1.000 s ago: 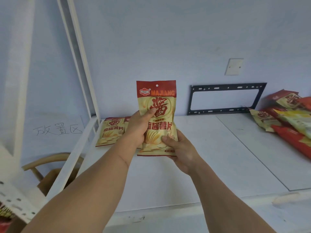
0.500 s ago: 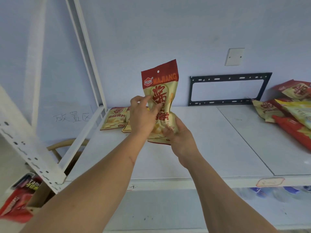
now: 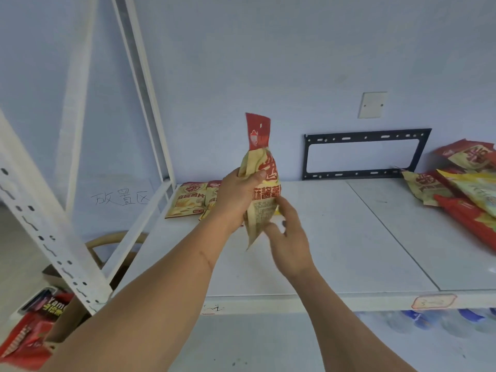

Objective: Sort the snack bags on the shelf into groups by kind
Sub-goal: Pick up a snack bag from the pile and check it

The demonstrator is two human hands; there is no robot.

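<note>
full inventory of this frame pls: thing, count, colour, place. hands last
held snack bag: 1, cream with red top, upright above the shelf, turned edge-on
matching bags: at least 2, cream and red, flat at shelf's back left
mixed bag pile: several, red, yellow, cream, shelf's right end
shelf: 1, white, across the middle
wall bracket: 1, black, on the wall behind the shelf
wall plate: 1, white, above the bracket
red packets: count unclear, lower left, below the shelf
left hand: grips the held bag's middle
right hand: fingers at the bag's lower edge
</note>
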